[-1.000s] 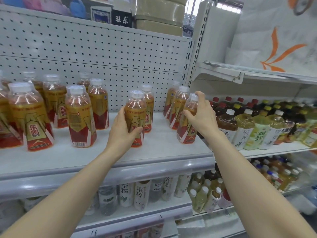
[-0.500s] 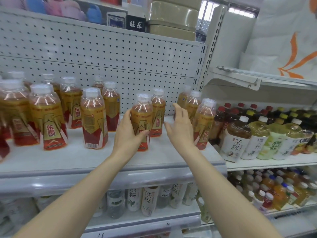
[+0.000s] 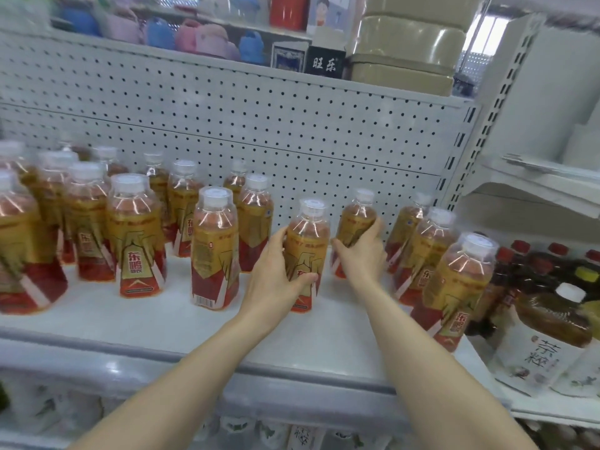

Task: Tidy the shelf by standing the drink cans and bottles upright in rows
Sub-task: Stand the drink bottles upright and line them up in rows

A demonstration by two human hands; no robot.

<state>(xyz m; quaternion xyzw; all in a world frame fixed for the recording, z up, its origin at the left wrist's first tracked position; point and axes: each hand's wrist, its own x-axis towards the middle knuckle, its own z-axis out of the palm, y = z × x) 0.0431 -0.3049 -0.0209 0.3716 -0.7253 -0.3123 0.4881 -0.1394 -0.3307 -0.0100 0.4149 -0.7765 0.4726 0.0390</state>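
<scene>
Several orange drink bottles with red-and-gold labels and clear caps stand upright on the white shelf point(image 3: 162, 323). My left hand point(image 3: 276, 271) grips the front middle bottle point(image 3: 308, 235) around its lower body. Just behind it, my right hand point(image 3: 362, 251) wraps around the rear middle bottle point(image 3: 355, 216). To the right, three more such bottles stand in a row; the nearest point(image 3: 454, 287) is at the shelf's right end. On the left, a bottle point(image 3: 214, 245) and a labelled bottle point(image 3: 136, 241) stand in front of the other rows.
A perforated white back panel point(image 3: 259, 125) closes the shelf behind. Tea bottles point(image 3: 545, 339) crowd the neighbouring shelf on the right. More bottles sit on the lower shelf point(image 3: 292, 436). Boxes and soft toys point(image 3: 201, 37) line the top shelf.
My right hand left the right-end bottle, swung left and closed around the rear middle bottle. My left hand kept its hold on the front middle bottle. The camera moved closer and turned left.
</scene>
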